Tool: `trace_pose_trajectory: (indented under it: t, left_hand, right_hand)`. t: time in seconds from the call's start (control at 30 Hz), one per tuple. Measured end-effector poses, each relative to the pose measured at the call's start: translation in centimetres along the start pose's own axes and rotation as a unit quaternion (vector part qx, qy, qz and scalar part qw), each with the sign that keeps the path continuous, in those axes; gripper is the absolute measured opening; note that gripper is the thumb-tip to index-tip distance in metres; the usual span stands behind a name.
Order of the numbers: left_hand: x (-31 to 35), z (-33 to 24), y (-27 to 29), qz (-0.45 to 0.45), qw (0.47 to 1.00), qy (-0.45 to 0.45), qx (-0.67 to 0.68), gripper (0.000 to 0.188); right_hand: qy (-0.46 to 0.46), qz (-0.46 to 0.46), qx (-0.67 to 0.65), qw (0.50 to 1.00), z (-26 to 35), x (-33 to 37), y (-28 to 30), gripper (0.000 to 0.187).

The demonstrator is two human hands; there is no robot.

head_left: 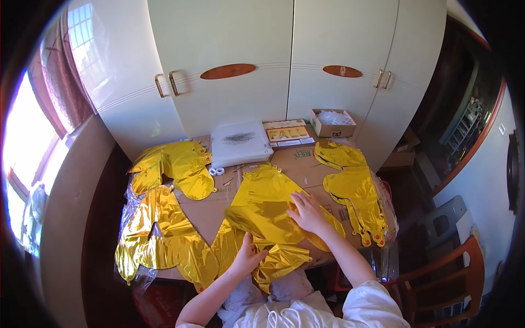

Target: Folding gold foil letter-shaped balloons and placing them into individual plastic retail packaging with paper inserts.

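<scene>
A flat gold foil balloon lies in front of me in the middle of the table, its near part folded and creased. My right hand rests on its right side with the fingers spread. My left hand is at the balloon's near edge, thumb and fingers apart; its underside is hidden. Next to the left hand, a crumpled part of gold foil hangs over the table's front edge. An A-shaped gold foil balloon lies at the left.
More flat gold balloons lie at the back left and right. Behind stand a stack of clear plastic bags, a card packet and a small box. Two white rolls sit nearby. A wooden chair stands right.
</scene>
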State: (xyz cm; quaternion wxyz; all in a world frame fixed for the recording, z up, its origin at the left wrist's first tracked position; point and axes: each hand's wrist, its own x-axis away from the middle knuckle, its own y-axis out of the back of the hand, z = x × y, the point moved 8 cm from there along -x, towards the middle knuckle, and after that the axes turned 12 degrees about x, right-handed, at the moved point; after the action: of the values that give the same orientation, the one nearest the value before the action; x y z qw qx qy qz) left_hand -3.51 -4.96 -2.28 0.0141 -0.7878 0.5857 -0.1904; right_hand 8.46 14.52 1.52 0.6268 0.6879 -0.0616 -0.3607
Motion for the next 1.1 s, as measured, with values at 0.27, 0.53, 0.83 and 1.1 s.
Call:
trace_pose_trajectory:
  t: [0.27, 0.53, 0.83, 1.1]
  left_hand:
    - [-1.1, 2.0, -0.8, 0.021, 1.0, -0.007, -0.001, 0.076]
    - [-1.9, 0.4, -1.7, 0.048, 0.998, -0.009, -0.035, 0.085]
    - [-1.2, 1.6, 0.1, 0.035, 0.991, -0.079, -0.106, 0.1]
    - [2.9, -2.8, -0.1, -0.003, 0.962, -0.029, -0.271, 0.106]
  right_hand:
    - [-0.024, 0.081, 0.024, 0.996, -1.2, 3.9, -0.5, 0.056]
    - [0.047, 0.073, -0.047, 0.995, 1.9, 0.2, -0.2, 0.048]
    - [0.055, 0.097, -0.037, 0.993, 1.9, 0.5, -2.2, 0.047]
    - [0.057, 0.113, -0.047, 0.991, 1.6, 0.7, -2.5, 0.046]
